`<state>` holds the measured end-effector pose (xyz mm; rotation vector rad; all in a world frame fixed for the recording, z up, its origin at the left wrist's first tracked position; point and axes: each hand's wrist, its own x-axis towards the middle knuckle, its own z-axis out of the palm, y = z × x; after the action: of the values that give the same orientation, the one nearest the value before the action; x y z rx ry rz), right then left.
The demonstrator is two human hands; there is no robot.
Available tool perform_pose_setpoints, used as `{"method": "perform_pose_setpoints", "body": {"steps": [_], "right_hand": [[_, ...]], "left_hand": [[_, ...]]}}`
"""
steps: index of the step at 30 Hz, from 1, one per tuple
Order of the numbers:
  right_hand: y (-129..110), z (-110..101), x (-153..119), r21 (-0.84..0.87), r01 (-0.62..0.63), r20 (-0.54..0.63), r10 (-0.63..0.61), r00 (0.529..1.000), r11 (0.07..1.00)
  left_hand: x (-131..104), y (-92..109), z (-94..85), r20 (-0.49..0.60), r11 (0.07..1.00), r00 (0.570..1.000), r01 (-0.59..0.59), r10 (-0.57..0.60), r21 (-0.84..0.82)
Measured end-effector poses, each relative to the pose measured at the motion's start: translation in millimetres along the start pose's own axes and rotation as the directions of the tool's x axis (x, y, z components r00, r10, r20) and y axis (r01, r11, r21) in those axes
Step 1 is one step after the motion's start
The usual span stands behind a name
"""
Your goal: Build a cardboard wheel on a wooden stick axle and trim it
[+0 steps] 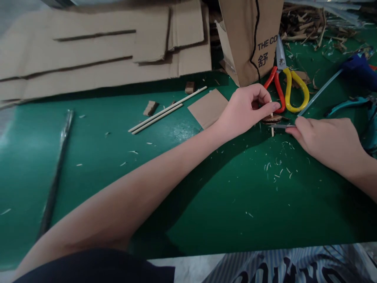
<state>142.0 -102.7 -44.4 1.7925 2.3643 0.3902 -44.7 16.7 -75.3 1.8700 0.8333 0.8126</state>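
Observation:
My left hand (243,108) pinches a short pale wooden stick (272,133) between thumb and fingertips. The stick stands nearly upright over the green table, its lower end showing below the blade. Beside it is a small brown round cardboard piece (271,118), close under my left fingertips. My right hand (330,137) is closed on a thin metal blade (279,126), which lies across the stick, touching or just in front of it. The blade's handle is hidden in my right hand. Thin pale shavings (282,171) are scattered below both hands.
Scissors (291,88) with red and yellow handles lie just behind my hands, by a brown paper bag (244,43). Teal pliers (350,104) and a blue glue gun (357,70) are at right. Two pale sticks (167,112) and cardboard sheets (103,51) lie left.

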Motion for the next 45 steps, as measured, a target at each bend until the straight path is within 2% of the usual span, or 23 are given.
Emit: {"method": "perform_pose_setpoints", "body": {"steps": [5,11,16,22,25,30,36,42,45], "right_hand": [[1,1,-9,-0.006,0.044,0.03,-0.044,0.999,0.999],[1,0,1,-0.009,-0.031,-0.02,0.031,0.999,0.999],[1,0,-6,0.009,0.037,0.027,-0.037,0.999,0.999],[2,-2,0,-0.004,-0.01,-0.041,0.01,0.999,1.0],[1,-2,2,0.003,-0.015,-0.016,0.015,1.0,1.0],[3,-1,-8,-0.004,0.051,0.029,-0.051,0.998,0.999],[2,-2,1,0.019,-0.029,-0.013,0.029,0.999,0.999],[2,1,-7,0.001,0.058,0.022,-0.058,0.998,0.998],[3,3,-7,-0.03,0.029,-0.017,-0.029,0.999,0.999]], "left_hand": [[0,-1,0.9,0.003,1.0,1.0,-0.006,0.006,-0.018],[0,0,0.9,0.012,1.0,1.0,-0.003,0.003,-0.018],[0,0,0.7,0.007,1.0,1.0,-0.002,0.002,-0.015],[0,1,1.3,0.009,1.0,1.0,-0.005,0.005,-0.013],[0,1,1.1,0.009,1.0,1.0,-0.001,0.001,-0.008],[0,3,0.7,0.018,1.0,1.0,0.006,-0.006,-0.012],[0,4,0.7,0.028,1.0,1.0,0.009,-0.009,-0.018],[0,2,1.1,0.027,1.0,1.0,-0.005,0.005,0.002],[0,3,1.5,0.032,1.0,0.999,-0.001,0.0,0.017]]}}
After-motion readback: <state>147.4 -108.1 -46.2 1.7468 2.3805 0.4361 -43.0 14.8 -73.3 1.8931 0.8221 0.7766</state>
